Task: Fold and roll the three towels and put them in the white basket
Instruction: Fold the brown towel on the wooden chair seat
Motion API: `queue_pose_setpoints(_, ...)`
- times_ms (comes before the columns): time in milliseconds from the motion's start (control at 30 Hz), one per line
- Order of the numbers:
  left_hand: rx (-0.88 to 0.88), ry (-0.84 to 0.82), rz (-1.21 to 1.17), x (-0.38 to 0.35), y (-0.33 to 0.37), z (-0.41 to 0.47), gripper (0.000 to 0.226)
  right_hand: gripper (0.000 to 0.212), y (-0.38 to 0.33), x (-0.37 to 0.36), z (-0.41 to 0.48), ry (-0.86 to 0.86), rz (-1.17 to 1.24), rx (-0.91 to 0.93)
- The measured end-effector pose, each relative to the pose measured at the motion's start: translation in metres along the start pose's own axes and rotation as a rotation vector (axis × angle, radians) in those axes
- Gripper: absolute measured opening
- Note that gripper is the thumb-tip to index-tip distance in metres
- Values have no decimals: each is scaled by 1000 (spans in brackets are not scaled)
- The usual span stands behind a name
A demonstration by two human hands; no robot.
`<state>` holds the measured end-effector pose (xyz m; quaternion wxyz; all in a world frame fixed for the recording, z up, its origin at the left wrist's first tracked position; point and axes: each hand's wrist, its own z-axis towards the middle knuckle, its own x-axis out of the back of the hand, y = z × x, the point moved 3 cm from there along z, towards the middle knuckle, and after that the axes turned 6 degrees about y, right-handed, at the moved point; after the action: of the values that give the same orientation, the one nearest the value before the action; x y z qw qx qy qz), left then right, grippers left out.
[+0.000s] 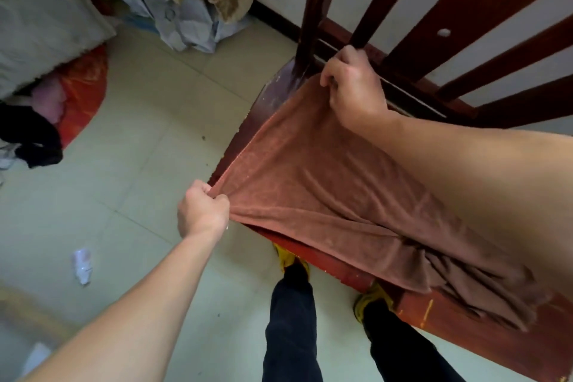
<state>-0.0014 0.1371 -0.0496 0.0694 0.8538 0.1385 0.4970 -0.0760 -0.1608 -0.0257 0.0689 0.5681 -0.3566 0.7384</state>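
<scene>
A brown towel point(325, 170) lies spread over a red wooden table point(465, 344), running from the frame's centre out toward 4 o'clock, where its far end sits bunched and wrinkled. The hands are well apart, each clamped on a corner of the short edge: the left hand point(203, 211) at 8 o'clock pinches the near corner in curled fingers, and the right hand point(353, 87) at 1 o'clock grips the corner by the table's back rail. The edge between them is pulled taut, and creases fan from the left grip across the cloth. The towel looks soft, light and limp, likely to sag and wrinkle wherever it is not held, so corners and hems seem the best holds, with the bunched end needing smoothing flat before any fold. The white basket is not in view
</scene>
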Motion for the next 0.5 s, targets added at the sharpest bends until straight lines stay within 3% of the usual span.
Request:
queue_pose_setpoints(167,-45,-70,132,-6,11,24,25,28,-3,-28,9,-170,-44,-73)
queue_pose_setpoints(333,-349,-38,262,-5,46,-4,37,30,16,-9,-34,-210,-61,-162)
queue_pose_setpoints(500,-595,-256,264,-26,92,-60,27,28,54,34,-129,-257,-106,-392)
